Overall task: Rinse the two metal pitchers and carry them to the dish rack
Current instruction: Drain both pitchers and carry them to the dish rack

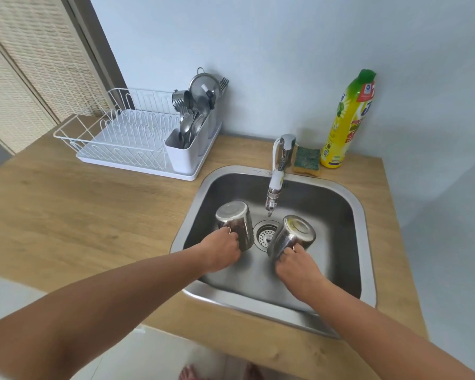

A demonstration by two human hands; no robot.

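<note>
The sink (348, 204) sits in the counter (80, 215) toward its right end, with the drain (264, 235) at its centre. Over the basin, one pitcher (235, 223) is held at the drain's 9 o'clock, the other pitcher (292, 237) at 3 o'clock. The faucet (281, 163) stands at the sink's 12 o'clock, the sponge (307, 161) and bottle (347, 119) at 1 o'clock, and the dish rack (126, 138) at 10 o'clock.

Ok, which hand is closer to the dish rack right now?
Left. The left hand holds its pitcher on the sink's rack-side half; the right hand sits farther from the dish rack, past the drain.
</note>
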